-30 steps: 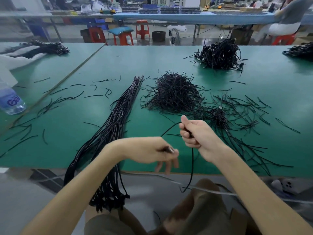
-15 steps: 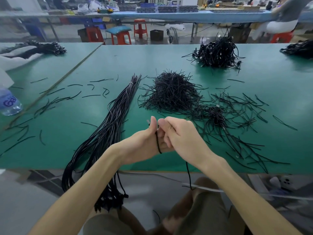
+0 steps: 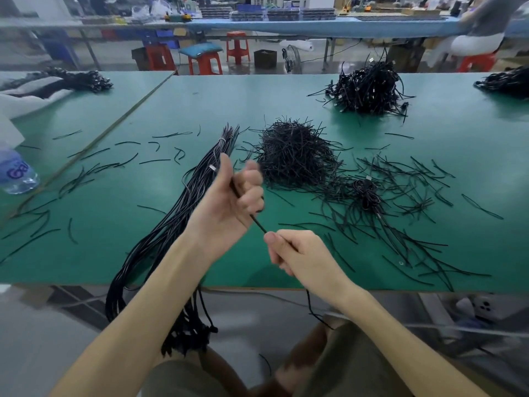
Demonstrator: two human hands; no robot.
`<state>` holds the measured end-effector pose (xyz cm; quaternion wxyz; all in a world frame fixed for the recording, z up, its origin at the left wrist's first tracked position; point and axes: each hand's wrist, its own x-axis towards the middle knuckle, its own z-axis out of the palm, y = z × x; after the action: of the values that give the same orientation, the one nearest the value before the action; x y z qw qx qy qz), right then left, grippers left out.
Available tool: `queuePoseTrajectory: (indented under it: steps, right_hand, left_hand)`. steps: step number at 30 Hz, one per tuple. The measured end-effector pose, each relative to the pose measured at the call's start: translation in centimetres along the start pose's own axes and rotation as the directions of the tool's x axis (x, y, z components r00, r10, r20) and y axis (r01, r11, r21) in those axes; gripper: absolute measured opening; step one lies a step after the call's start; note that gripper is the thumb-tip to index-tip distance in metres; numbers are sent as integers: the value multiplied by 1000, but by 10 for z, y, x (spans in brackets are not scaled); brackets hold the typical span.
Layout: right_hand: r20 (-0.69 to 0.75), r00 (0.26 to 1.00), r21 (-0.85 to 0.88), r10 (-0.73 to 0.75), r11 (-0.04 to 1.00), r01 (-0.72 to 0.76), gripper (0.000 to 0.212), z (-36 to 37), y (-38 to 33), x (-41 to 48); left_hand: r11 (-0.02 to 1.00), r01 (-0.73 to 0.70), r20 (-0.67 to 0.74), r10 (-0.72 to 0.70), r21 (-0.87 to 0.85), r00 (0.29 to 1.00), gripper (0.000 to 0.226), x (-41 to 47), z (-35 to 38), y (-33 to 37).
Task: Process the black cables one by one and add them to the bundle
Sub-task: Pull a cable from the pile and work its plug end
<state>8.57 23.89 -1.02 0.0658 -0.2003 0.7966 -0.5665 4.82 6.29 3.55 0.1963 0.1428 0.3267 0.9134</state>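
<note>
**Head view of a green desk (image 3: 286, 110).** The left hand (image 3: 229, 202), thumb pointing up, has its fingers curled round a single black cable (image 3: 259, 224) (the fingertips are motion-blurred). The cable leaves the underside of that fist toward 4 o'clock and runs taut into the right hand (image 3: 297, 256), which pinches it between thumb and curled fingers. The two hands are near each other but apart. Below the right wrist the cable's free length hangs past the near desk edge toward 6 o'clock, ending over the person's lap.

The bundle (image 3: 169, 224) lies just beside the left hand at its 9 o'clock. It stretches from a tied end at 12 o'clock across the desk and droops over the near edge at 7 o'clock.

A heap of short black pieces (image 3: 294, 156) sits at 1 o'clock of the left hand. A small coil (image 3: 366, 193) lies at 3 o'clock among scattered strands (image 3: 400, 173). A far pile (image 3: 369, 87) of cables rests at 1 o'clock, near the back edge. A water bottle (image 3: 17, 173) stands at 9 o'clock, at the left margin.
</note>
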Motion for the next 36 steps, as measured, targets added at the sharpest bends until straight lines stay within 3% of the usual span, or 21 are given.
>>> queuePoseTrajectory:
  steps: [1, 3, 4, 6, 8, 10, 13, 17, 19, 21, 22, 24, 25, 27, 28, 29, 30, 31, 32, 33, 36]
  right_hand:
    - [-12, 999, 22, 34, 999, -34, 50, -5, 4, 3]
    - [-41, 995, 14, 93, 996, -92, 55, -16, 9, 12]
    - [-52, 992, -6, 113, 994, -114, 57, -20, 10, 15]
    - [-68, 986, -10, 152, 988, -153, 61, -24, 11, 22]
    - [-93, 976, 40, 195, 981, -192, 63, -24, 11, 26]
    - [-102, 977, 53, 186, 982, -181, 65, -19, 6, 28]
    - [-124, 989, -18, 86, 996, -89, 63, -8, -7, 24]
    - [-245, 967, -33, -74, 997, 68, 58, 5, -16, 13]
    - [-183, 977, -16, -113, 994, 112, 56, 16, -13, 3]
    - [-81, 992, -23, -97, 995, 96, 57, 25, -5, -4]
    - [-58, 996, -23, -75, 997, 73, 57, 26, -1, -4]
    - [-82, 996, 5, -15, 1000, 16, 58, 16, 7, 2]
    - [-111, 993, 29, 26, 999, -23, 57, 7, 9, 6]
    - [-178, 975, 87, 133, 989, -118, 57, -12, 10, 16]
    - [-214, 958, 116, 190, 979, -168, 57, -20, 10, 21]
    - [-235, 942, 143, 239, 967, -209, 55, -26, 8, 24]
    - [-236, 934, 166, 267, 958, -233, 53, -28, 5, 27]
    - [-222, 937, 175, 271, 956, -235, 51, -27, 0, 29]
    - [-207, 946, 164, 250, 962, -218, 51, -22, -6, 31]
    - [-203, 956, 130, 211, 974, -188, 53, -16, -12, 31]
    - [-253, 965, -37, 70, 996, -82, 55, 0, -27, 28]
  left_hand:
    - [1000, 9, 22, -9, 10, 1000, 56, -2, 0, 6]
    - [951, 61, 32, -74, 302, 997, 55, -8, -2, 12]
    - [841, 101, 15, -129, 531, 991, 57, -12, -2, 12]
    - [476, 151, -24, -262, 866, 965, 66, -17, -1, 5]
    - [240, 164, -60, -390, 957, 919, 73, -19, -1, -5]
    - [141, 175, -104, -407, 974, 907, 66, -19, -4, -15]
    - [180, 202, -130, -349, 963, 928, 52, -17, -9, -22]
    - [601, 196, -142, -137, 775, 980, 57, -10, -11, -25]
    - [888, 123, -222, -24, 443, 975, 71, 0, -14, -21]
    - [999, -44, -254, 50, 28, 966, 71, 3, -17, -9]
    - [990, -94, -259, 64, -106, 964, 65, 2, -18, -1]
    - [977, -76, -187, 39, -198, 982, 48, -6, -22, 14]
    - [988, -20, -115, 3, -151, 993, 46, -11, -21, 19]
    - [967, 139, -5, -141, 212, 990, 51, -24, -15, 23]
    - [844, 198, -11, -222, 499, 975, 55, -30, -11, 21]
    - [622, 213, -30, -291, 754, 956, 60, -33, -7, 17]
    - [391, 200, -46, -368, 898, 929, 65, -34, -3, 10]
    - [240, 187, -67, -435, 953, 898, 68, -33, 3, 2]
    - [167, 192, -96, -461, 967, 882, 68, -31, 4, -9]
    - [164, 220, -129, -438, 962, 890, 65, -30, 6, -18]
    - [352, 273, -202, -225, 896, 953, 60, -27, 3, -39]
